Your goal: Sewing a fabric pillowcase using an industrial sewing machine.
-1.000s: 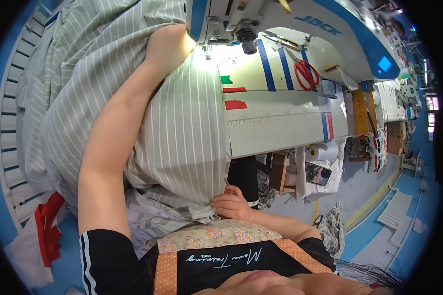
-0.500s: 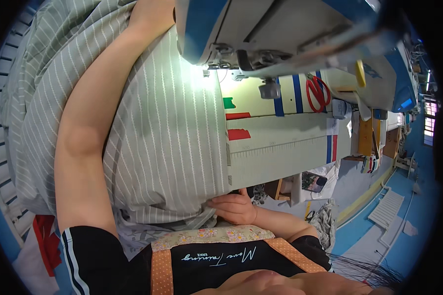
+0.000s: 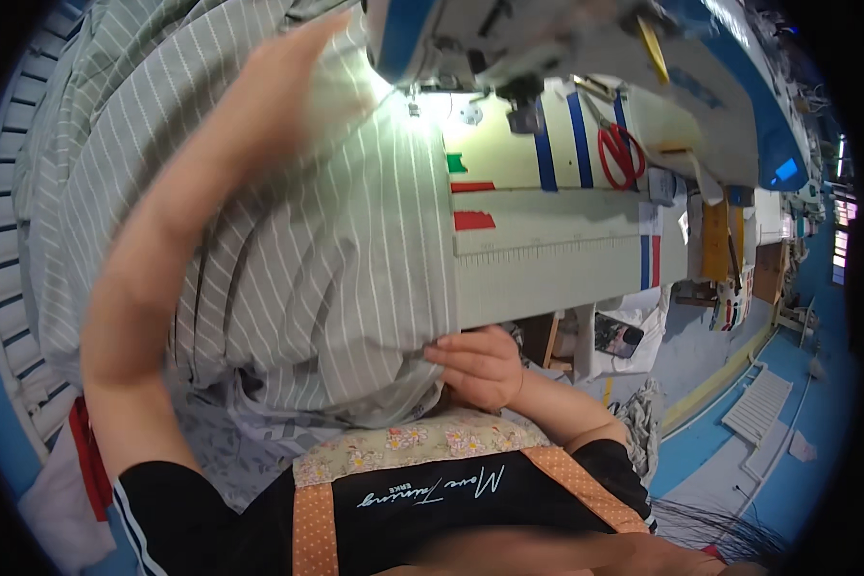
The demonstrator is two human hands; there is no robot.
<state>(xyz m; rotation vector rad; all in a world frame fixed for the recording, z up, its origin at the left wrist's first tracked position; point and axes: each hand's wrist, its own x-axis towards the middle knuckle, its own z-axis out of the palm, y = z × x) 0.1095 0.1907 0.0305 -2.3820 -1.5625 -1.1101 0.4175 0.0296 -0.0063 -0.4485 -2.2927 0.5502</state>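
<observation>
A large grey-green fabric with white stripes (image 3: 355,278) lies across the left of the sewing table and falls over its near edge towards my lap. Over its far part, left of the sewing machine head (image 3: 509,43), is my left hand (image 3: 302,96), so smeared by motion that its fingers do not show clearly. At the table's near edge my right hand (image 3: 480,367) is closed on the fabric's right border, fingers pointing left. The lit needle area (image 3: 418,106) is beside the fabric's right edge; the machine head partly hides it.
Red-handled scissors (image 3: 622,156) lie on the table right of the needle area. A printed ruler scale (image 3: 547,252) runs along the table's front. Beyond the near edge, a phone (image 3: 617,336) rests on white material. A slatted white surface (image 3: 19,240) borders the left.
My left hand has come back from the machine head, nearer to me. The right hand has risen slightly with the fabric edge, which is now more rumpled. The view has shifted a little.
</observation>
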